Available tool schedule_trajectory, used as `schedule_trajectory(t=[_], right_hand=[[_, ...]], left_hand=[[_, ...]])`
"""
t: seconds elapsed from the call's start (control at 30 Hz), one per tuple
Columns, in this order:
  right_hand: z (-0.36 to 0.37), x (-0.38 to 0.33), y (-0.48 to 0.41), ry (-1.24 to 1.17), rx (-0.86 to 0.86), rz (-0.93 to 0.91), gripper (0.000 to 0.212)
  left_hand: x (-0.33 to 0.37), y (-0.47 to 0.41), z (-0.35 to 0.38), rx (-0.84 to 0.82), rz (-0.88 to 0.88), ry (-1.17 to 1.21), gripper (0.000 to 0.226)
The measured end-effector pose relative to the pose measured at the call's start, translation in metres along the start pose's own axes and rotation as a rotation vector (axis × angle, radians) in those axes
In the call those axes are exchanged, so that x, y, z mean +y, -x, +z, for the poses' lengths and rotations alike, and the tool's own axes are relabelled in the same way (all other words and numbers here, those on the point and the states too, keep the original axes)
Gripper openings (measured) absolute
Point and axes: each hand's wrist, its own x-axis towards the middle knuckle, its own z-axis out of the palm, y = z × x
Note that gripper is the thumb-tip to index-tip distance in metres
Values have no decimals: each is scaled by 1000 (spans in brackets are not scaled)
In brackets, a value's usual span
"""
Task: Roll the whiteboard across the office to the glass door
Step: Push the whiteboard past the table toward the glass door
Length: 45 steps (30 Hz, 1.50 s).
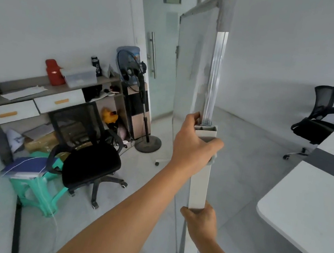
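The whiteboard (192, 59) stands edge-on right in front of me, its white upright post (197, 189) running down the middle of the view. My left hand (194, 144) is wrapped around the post where the metal frame meets it. Lower down, my right hand (201, 219) grips the same post. One small caster (156, 163) of the stand shows on the floor beyond. The frosted glass door (155, 35) with its long steel handle (153, 53) is straight ahead, behind the board's far edge.
A black office chair (90, 164) and a green plastic stool (38, 190) crowd the left, in front of a cluttered desk (21, 100). A standing fan (134, 102) is near the door. A white table (314, 210) and another chair (323, 120) are on the right.
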Motion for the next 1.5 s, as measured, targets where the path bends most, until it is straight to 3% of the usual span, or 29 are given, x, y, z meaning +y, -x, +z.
schedule_trajectory(t=[0.13, 0.57, 1.1, 1.33, 1.5], right_hand=[[29, -18, -67, -31, 30, 10, 32], [94, -79, -275, -89, 46, 112, 29], [143, -133, -578, -46, 24, 118, 26], [160, -150, -702, -46, 82, 126, 35], [171, -162, -785, -53, 176, 129, 27]], left_hand=[[-24, -76, -10, -54, 8, 25, 53], [-69, -296, -22, -181, -37, 217, 50], [-131, -595, 6, -166, -74, 161, 34], [-163, -720, 27, -166, -23, 139, 29], [-189, -809, 41, -234, 18, 178, 30]])
